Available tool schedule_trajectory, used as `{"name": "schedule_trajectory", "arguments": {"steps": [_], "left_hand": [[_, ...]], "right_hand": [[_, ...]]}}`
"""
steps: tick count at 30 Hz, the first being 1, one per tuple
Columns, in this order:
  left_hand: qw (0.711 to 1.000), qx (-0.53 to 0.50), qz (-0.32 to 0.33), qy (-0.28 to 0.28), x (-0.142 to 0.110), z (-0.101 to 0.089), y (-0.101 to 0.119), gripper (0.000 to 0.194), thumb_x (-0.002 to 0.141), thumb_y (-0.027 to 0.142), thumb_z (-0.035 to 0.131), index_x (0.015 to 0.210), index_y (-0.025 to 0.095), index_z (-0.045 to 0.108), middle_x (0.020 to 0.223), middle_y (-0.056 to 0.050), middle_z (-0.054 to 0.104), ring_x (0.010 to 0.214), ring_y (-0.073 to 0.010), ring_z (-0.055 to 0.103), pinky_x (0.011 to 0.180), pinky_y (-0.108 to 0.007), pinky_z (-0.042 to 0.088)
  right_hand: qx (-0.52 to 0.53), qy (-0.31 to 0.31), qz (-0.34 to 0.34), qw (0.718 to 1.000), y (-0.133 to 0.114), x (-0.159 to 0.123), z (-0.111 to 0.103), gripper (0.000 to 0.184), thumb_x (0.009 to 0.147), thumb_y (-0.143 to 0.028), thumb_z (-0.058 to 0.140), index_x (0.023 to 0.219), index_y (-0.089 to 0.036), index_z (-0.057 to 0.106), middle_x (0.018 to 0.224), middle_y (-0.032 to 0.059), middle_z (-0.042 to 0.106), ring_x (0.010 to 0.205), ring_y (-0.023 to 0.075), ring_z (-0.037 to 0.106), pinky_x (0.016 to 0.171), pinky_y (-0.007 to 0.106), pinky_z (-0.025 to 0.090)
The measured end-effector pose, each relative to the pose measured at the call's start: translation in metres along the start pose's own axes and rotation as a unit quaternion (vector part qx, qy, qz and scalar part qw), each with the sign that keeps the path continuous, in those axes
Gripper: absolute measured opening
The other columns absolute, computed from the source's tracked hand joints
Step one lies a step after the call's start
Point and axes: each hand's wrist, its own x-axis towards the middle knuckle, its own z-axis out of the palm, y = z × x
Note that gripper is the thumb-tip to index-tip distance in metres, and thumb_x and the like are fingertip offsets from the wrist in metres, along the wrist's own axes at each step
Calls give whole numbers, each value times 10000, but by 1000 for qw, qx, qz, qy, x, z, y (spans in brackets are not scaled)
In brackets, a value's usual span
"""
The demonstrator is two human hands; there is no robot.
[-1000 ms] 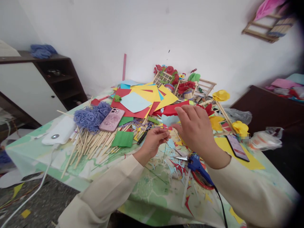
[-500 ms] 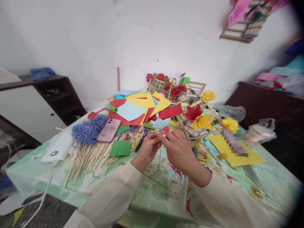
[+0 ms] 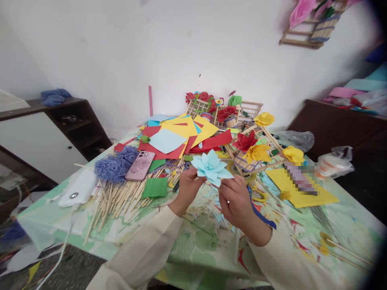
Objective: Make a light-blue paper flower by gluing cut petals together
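A light blue paper flower [image 3: 211,167] with pointed, layered petals is held up over the middle of the table, its face turned toward me. My left hand [image 3: 190,187] pinches it from the left side, fingers partly behind the petals. From the right, my right hand [image 3: 235,197] grips a lower petal between thumb and fingers. The flower's stem is hidden from this angle. Beneath my hands lie small light blue and red paper scraps [image 3: 222,219] on the patterned tablecloth [image 3: 196,241].
Left are bamboo sticks [image 3: 121,205], purple yarn [image 3: 115,165], a pink phone [image 3: 140,165] and a white device [image 3: 78,189] with a cable. Coloured paper sheets [image 3: 168,140] lie behind. Stick frames with paper flowers [image 3: 257,153], yellow-handled scissors [image 3: 258,196] and yellow paper [image 3: 314,193] stand or lie right.
The blue flower has tipped from an upright side view to face me. My hands have moved apart, from pinching together under it to holding its left and right sides.
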Motion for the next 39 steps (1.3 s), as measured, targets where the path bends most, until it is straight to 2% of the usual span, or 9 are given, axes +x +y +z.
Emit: {"name": "schedule_trajectory", "arguments": {"steps": [3, 6, 12, 15, 20, 24, 32, 36, 39], "left_hand": [[994, 74, 85, -6, -1, -2, 3, 100, 662, 262, 723, 667, 165, 700, 710, -24, 689, 687, -163, 596, 712, -307, 484], [986, 110, 128, -10, -2, -2, 3, 104, 675, 267, 702, 648, 169, 681, 687, -21, 675, 672, -158, 583, 692, -295, 486], [977, 176, 119, 17, -6, -1, -2, 189, 681, 258, 667, 534, 162, 597, 535, 23, 581, 531, -116, 495, 536, -233, 440], [980, 159, 115, 5, -7, -2, -5, 103, 677, 243, 660, 611, 165, 655, 619, -2, 646, 601, -143, 563, 608, -261, 481], [990, 122, 69, -6, -7, -2, -13, 148, 675, 202, 658, 804, 170, 722, 795, -38, 714, 779, -193, 641, 759, -325, 512], [991, 117, 47, -31, -9, -2, -16, 186, 675, 181, 648, 841, 179, 731, 871, -49, 720, 823, -200, 640, 793, -339, 509], [984, 146, 81, -55, -9, 4, -10, 79, 660, 194, 670, 721, 181, 717, 721, -18, 694, 698, -172, 606, 749, -325, 496], [989, 120, 55, -64, -10, 7, -8, 118, 610, 253, 738, 605, 163, 662, 603, -8, 638, 632, -162, 576, 649, -290, 493], [994, 63, 28, -84, -13, 7, -13, 183, 598, 297, 764, 673, 160, 668, 632, -19, 644, 676, -177, 599, 673, -295, 499]], "right_hand": [[51, 21, 95, 994, -4, -12, 7, 182, 816, -113, 469, 891, -181, 621, 875, 77, 624, 856, 214, 514, 752, 365, 370], [97, 49, 172, 979, -8, -16, 19, 186, 810, -163, 502, 935, -212, 630, 957, 70, 644, 939, 234, 542, 803, 378, 396], [258, 148, 288, 910, -10, -10, 44, 197, 774, -221, 568, 954, -238, 647, 957, 48, 675, 914, 224, 593, 818, 367, 458], [315, 171, 325, 875, -8, -7, 51, 183, 748, -197, 586, 916, -220, 654, 939, 44, 677, 885, 206, 595, 815, 355, 468], [332, 176, 339, 862, -6, -6, 52, 107, 710, -191, 622, 812, -203, 652, 852, 32, 660, 836, 187, 582, 811, 340, 471], [349, 193, 335, 854, -8, -2, 50, 150, 694, -210, 639, 842, -198, 654, 927, 60, 668, 864, 201, 585, 807, 356, 480], [343, 230, 338, 846, -8, 1, 46, 155, 697, -236, 640, 847, -210, 671, 979, 65, 684, 913, 227, 599, 812, 395, 490], [354, 215, 320, 852, -2, 3, 41, 157, 711, -214, 636, 861, -205, 681, 958, 58, 689, 890, 210, 612, 824, 378, 485], [355, 191, 305, 863, 3, 6, 32, 117, 719, -214, 638, 826, -202, 684, 950, 62, 686, 944, 222, 603, 842, 380, 474]]}}
